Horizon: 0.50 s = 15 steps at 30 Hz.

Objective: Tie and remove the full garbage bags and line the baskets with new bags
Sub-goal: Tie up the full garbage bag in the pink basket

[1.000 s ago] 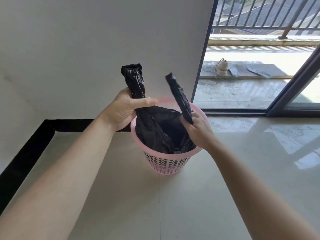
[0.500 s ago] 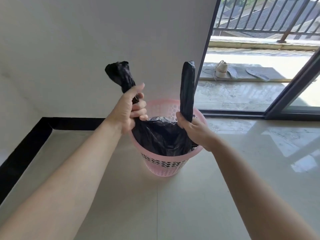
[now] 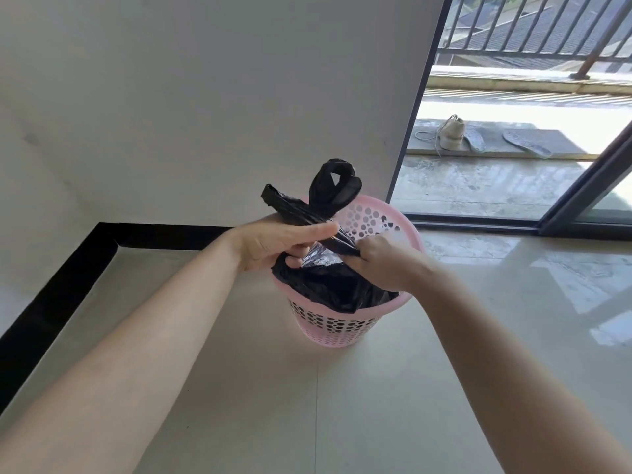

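Both hands reach over the pink basket [image 3: 337, 328]. The left hand [image 3: 273, 242] and right hand [image 3: 383, 261] each grip a crossed end of the black bag [image 3: 328, 285].

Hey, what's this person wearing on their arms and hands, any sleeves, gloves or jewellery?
Nothing that shows. The left forearm and right forearm are bare down to the frame's edge, with no sleeves in view. The left hand and right hand are ungloved, and no watch, bracelet or ring is visible on either.
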Each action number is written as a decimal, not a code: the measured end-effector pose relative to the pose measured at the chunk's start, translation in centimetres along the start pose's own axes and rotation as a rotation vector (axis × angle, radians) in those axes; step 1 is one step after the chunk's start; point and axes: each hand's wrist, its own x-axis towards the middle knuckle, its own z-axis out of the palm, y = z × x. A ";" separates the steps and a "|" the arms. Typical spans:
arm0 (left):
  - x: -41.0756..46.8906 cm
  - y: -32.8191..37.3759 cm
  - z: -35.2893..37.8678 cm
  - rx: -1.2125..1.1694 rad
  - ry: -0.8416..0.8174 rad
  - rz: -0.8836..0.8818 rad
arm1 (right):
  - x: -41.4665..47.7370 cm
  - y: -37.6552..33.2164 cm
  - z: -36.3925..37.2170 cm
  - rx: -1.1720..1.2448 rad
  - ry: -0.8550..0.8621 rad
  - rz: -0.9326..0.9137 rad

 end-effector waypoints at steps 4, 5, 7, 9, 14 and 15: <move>0.3 -0.3 -0.1 -0.052 0.011 0.030 | 0.2 -0.3 0.8 0.166 -0.010 0.001; 0.3 -0.3 -0.2 -0.072 0.002 0.037 | 0.1 -0.3 0.7 0.259 -0.026 -0.006; 0.3 -0.3 -0.4 -0.095 -0.009 0.053 | -0.5 -0.1 0.4 0.489 -0.097 -0.024; 0.2 -0.2 -0.4 -0.109 -0.020 0.076 | -1.3 0.7 0.2 0.841 -0.245 0.032; 0.0 0.3 0.6 -0.124 -0.038 0.110 | -1.9 1.4 -0.4 1.299 -0.041 0.357; 0.0 0.3 0.8 -0.123 -0.049 0.106 | -1.7 1.4 -1.0 1.346 0.083 0.418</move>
